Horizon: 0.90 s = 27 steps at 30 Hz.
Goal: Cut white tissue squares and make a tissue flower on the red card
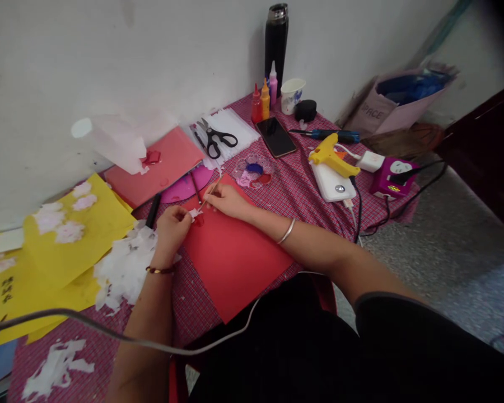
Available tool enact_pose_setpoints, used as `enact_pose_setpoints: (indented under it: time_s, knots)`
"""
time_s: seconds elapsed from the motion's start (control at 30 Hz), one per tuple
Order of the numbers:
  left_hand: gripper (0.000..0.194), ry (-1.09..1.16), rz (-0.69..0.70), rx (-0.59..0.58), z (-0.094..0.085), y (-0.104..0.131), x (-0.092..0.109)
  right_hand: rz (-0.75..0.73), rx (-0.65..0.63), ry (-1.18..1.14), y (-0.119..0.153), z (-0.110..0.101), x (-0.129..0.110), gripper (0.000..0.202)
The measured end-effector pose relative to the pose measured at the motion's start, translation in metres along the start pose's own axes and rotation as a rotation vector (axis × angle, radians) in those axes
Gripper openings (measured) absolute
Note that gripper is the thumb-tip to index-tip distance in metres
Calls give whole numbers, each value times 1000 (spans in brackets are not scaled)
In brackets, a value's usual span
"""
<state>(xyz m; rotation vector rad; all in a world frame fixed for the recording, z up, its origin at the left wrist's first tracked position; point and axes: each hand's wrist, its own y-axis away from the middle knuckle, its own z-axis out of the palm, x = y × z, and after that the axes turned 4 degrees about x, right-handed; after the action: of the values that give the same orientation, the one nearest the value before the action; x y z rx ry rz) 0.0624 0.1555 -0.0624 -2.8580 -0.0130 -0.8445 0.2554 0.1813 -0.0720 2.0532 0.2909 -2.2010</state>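
Note:
My left hand [174, 224] pinches a small pale paper piece [194, 213] over the far-left part of a red paper sheet [239, 252]. Between the fingers of my right hand [227, 200] is a thin wooden stick [210, 192], its lower tip at the paper piece. Whether the tip touches it, I cannot tell. A small dark red patch [199, 221] shows on the sheet just below. Beyond my hands lies a clear palette [273, 162] with blue, pink and red paint. A dark pencil-like stick [195, 187] rests left of my right hand.
White paper scraps [126, 266] and yellow sheets [79, 240] with pale paper flowers lie left. Scissors [218, 139], a phone [277, 137], paint bottles [256, 105] and a black flask [276, 42] stand or lie behind. A yellow glue gun [331, 157] is right. A cable [151, 346] crosses in front.

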Motion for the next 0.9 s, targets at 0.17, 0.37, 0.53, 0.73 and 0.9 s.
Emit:
enact_pose_setpoints:
  time_s: [0.17, 0.37, 0.53, 0.73, 0.9]
  knots:
    - [12, 97, -41, -18, 2, -2, -9, -75, -37, 116, 0, 4, 9, 10]
    - [14, 145, -41, -21, 4, -2, -12, -105, -22, 179, 0, 4, 5, 10]
    - [12, 174, -58, -25, 4, -3, -10, -66, -7, 35, 0, 1, 1, 10]
    - [12, 158, -48, -20, 3, -3, -8, -111, -18, 149, 2, 2, 10, 10]
    - [13, 139, -48, -30, 2, -2, -6, -145, -4, 231, 1, 3, 15, 10]
